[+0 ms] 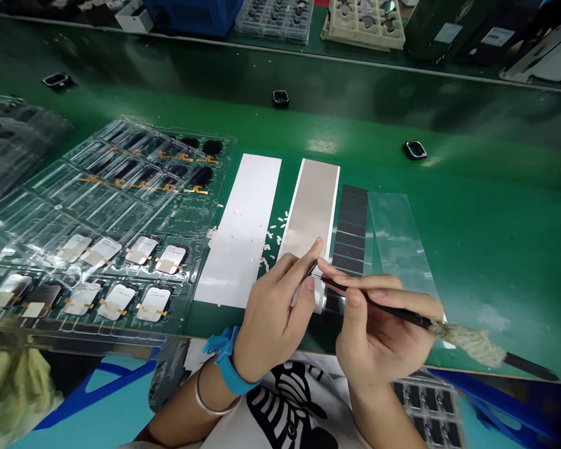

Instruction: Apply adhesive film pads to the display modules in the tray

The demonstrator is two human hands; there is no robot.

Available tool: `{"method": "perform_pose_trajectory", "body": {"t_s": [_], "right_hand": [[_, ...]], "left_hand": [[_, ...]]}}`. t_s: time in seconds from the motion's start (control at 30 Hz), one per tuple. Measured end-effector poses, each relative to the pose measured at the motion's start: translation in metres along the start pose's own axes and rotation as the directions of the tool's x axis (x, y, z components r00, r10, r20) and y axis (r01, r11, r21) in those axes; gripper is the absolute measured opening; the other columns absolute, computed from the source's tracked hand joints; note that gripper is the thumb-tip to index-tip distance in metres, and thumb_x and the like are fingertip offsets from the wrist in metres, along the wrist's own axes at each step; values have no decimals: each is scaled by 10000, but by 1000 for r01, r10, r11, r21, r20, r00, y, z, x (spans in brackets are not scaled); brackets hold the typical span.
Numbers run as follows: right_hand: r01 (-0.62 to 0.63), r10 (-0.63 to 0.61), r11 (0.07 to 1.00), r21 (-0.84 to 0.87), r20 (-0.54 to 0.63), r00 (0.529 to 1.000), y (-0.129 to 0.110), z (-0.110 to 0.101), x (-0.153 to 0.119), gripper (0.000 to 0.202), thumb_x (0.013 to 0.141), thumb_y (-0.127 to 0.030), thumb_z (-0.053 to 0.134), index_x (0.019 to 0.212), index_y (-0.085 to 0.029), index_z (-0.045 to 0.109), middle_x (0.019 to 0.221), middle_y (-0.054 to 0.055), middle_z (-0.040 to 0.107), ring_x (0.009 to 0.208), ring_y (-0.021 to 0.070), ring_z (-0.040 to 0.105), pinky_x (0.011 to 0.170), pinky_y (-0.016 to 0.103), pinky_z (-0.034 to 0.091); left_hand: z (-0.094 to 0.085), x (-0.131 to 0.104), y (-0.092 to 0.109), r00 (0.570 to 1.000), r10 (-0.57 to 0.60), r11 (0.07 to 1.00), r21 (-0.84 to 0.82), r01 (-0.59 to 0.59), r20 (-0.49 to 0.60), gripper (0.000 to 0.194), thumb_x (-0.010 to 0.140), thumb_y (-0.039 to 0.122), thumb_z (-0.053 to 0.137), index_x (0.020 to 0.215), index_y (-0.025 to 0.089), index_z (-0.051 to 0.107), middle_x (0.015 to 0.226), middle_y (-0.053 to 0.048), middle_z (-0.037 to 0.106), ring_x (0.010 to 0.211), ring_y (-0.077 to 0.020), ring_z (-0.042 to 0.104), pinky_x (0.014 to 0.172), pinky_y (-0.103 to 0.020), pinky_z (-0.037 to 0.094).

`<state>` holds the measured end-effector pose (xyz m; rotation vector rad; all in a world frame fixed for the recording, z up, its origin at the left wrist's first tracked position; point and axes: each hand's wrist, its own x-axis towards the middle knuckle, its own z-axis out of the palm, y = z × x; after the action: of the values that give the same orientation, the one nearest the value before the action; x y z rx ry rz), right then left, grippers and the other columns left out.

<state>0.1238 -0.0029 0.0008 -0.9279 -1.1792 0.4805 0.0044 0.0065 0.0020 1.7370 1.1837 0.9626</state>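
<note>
My right hand (pixel 386 340) grips black tweezers (pixel 399 313) with a pale fuzzy wrap (pixel 472 343) near their rear end. The tips reach to the fingers of my left hand (pixel 278 305), which is closed in a pinch. A thin dark edge shows between its thumb and index finger; the fingers hide most of it, so I cannot make out its kind. Both hands are above the near end of a beige strip with a white border (pixel 314 199). Left of it lies a plain white strip (pixel 247 231) with small white scraps (pixel 279 239) beside it.
On the left, a clear plastic tray (pixel 177 212) holds several small screens (pixel 154 304) with orange flex cables. Right of the strips lie dark adhesive pieces (pixel 350 227) and a clear film (pixel 397 231). Watch cases (pixel 280 98) stand farther back, below a shelf with trays (pixel 364 24).
</note>
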Motion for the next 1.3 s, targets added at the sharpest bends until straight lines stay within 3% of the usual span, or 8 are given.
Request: {"method": "perform_pose_trajectory", "body": {"t_s": [0.37,0.5,0.7,0.87,1.13,1.3], "right_hand": [[33,-34,999,19,21,999,2,-1,0,371,782,122,550,1013,-161,485,904,38,675,862,207,737,747,428,688],[64,-63,998,22,-13,998,4,0,1,363,763,111,602,995,-147,493,868,30,684,817,200,740,716,393,689],[165,-165,986,5,-53,985,12,1,5,389,697,131,653,967,-121,532,837,25,680,784,178,730,669,309,681],[104,-102,994,20,-67,993,9,0,3,338,746,89,641,956,-146,519,818,16,676,742,178,723,676,366,687],[2,-3,997,71,17,1000,4,-3,0,347,796,119,548,1009,-148,487,894,42,678,867,192,732,768,391,684],[-32,33,997,74,-1,999,3,-2,-1,325,814,94,552,1000,-167,495,876,28,661,861,201,731,773,436,684]], "left_hand": [[0,1,1,1000,-5,999,36,5,-3,479,1024,224,339,1499,250,384,901,-32,539,709,-144,497,620,-274,402],[1,2,1,1000,-1,1000,24,1,-2,488,1017,243,354,1503,232,384,898,-36,528,764,-161,519,656,-290,418],[3,3,1,1000,4,1000,26,-4,-16,484,1013,291,339,1476,187,436,825,-33,503,688,-162,489,579,-295,388],[2,1,0,1000,3,1000,-1,-3,-17,487,1009,305,355,1483,222,425,894,-51,542,745,-174,524,644,-313,429],[0,-1,-1,1000,-27,999,-25,27,13,486,1030,320,335,1513,284,365,928,-43,542,761,-168,519,661,-308,417],[0,-2,-1,999,-30,999,-16,30,16,485,1031,308,329,1514,276,360,954,-47,557,751,-165,522,657,-306,422]]}}
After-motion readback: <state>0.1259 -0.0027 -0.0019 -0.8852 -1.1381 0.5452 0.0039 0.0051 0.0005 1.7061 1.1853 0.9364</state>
